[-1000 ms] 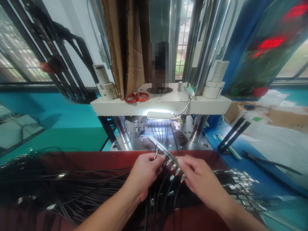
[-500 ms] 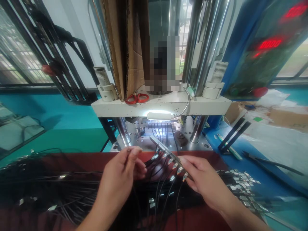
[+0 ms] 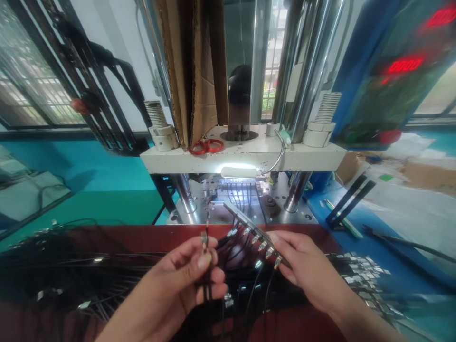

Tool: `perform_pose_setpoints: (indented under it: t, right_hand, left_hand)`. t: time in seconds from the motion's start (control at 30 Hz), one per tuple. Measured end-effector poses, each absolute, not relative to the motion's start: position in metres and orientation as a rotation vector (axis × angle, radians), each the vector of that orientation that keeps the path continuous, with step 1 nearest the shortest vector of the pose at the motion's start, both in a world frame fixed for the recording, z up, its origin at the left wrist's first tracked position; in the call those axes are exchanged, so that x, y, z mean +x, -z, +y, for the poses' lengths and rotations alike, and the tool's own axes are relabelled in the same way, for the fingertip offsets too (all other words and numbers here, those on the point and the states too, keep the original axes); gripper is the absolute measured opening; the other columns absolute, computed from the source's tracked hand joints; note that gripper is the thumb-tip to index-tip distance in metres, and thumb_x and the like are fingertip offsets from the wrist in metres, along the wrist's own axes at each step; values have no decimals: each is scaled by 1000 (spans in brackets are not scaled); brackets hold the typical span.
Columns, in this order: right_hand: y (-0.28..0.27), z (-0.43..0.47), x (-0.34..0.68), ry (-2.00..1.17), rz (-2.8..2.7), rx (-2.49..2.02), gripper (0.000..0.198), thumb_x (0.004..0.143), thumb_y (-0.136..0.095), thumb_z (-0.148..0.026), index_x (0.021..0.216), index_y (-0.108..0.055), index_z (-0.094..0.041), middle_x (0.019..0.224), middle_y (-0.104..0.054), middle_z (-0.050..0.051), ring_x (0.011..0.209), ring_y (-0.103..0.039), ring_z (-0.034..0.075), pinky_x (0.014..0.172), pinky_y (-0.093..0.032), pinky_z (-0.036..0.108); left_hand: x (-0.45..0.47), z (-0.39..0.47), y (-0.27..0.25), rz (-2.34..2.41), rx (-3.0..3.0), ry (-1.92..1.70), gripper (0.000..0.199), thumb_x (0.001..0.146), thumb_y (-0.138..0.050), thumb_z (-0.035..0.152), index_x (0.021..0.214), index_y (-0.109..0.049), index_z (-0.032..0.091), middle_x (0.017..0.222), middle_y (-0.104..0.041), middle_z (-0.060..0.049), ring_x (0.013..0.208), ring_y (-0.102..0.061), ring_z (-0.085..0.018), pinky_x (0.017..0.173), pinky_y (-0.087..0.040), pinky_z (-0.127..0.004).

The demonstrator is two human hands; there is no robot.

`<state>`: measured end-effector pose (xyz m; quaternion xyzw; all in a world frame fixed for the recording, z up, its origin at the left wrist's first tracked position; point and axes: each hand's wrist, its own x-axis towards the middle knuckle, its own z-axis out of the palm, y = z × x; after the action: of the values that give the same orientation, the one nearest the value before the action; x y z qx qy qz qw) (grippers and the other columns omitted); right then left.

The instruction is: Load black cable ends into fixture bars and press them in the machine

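Note:
My left hand (image 3: 194,270) pinches a thin black cable (image 3: 207,287) between thumb and fingers, its metal connector end (image 3: 204,240) pointing up. To the right, my right hand (image 3: 302,263) grips one end of a narrow metal bar (image 3: 245,219), held at a slant with its free end up and to the left. Several small metal connectors (image 3: 262,246) sit in a row along the bar's lower edge. Black cables hang down from them. A gap separates the left hand's cable from the bar. Palm and fingertips of my right hand are partly hidden behind the bar.
Ahead stands a press with a white plate (image 3: 171,161), a lit lamp (image 3: 240,172) and a metal bed (image 3: 274,216). Red-handled scissors (image 3: 206,147) lie on the plate. Black cables (image 3: 117,270) cover the left table; connector ends (image 3: 363,270) and pliers (image 3: 384,235) lie right.
My left hand has turned and moved slightly down and right, bringing the upright cable end into view. My right hand still grips the bar in nearly the same pose.

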<state>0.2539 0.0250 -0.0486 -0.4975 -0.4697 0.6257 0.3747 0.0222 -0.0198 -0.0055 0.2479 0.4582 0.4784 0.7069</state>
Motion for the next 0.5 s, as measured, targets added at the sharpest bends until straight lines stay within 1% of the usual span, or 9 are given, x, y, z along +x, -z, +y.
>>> perform_pose_setpoints:
  t: [0.07, 0.13, 0.2, 0.27, 0.37, 0.5]
  right_hand:
    - [49, 25, 255, -1607, -1205, -1257, 35, 86, -54, -54, 93, -69, -23, 63, -45, -2, 51, -33, 7, 40, -18, 18]
    - [49, 26, 255, -1598, -1211, -1259, 37, 86, -53, -55, 96, -69, -23, 64, -47, -2, 50, -33, 7, 40, -17, 19]
    - [49, 27, 256, -1590, -1211, -1272, 39, 86, -53, -56, 97, -70, -23, 63, -47, -1, 48, -32, 7, 40, -17, 19]
    - [48, 28, 256, -1599, -1208, -1270, 38, 85, -54, -55, 99, -70, -23, 63, -48, -1, 48, -31, 7, 39, -18, 19]
    - [49, 28, 256, -1607, -1202, -1254, 37, 85, -55, -54, 100, -69, -24, 63, -47, -2, 48, -32, 7, 39, -18, 18]
    - [49, 29, 256, -1601, -1195, -1242, 35, 86, -56, -53, 95, -70, -23, 59, -40, -3, 48, -29, 6, 40, -17, 19]
  left_hand:
    - [18, -7, 7, 1074, 536, -1105, 29, 72, -76, 16, 99, -65, 20, 86, -58, 0, 63, -55, -8, 56, -48, -20]
    - [17, 6, 11, 1089, 582, -1057, 26, 72, -75, 16, 96, -65, 16, 83, -57, -1, 60, -52, -5, 50, -43, -15]
    - [21, 16, 16, 1068, 651, -980, 22, 74, -74, 18, 93, -65, 11, 78, -56, -2, 59, -51, -5, 49, -41, -14]
    - [26, 22, 21, 1050, 710, -936, 22, 76, -73, 21, 92, -65, 10, 75, -55, -2, 58, -49, -5, 49, -39, -14]
    - [33, 28, 24, 1042, 768, -908, 22, 76, -72, 24, 91, -64, 9, 74, -56, -2, 57, -48, -5, 49, -38, -14]
    - [37, 38, 22, 1066, 779, -878, 18, 78, -70, 24, 87, -62, 10, 67, -54, -1, 53, -46, -4, 47, -36, -14]
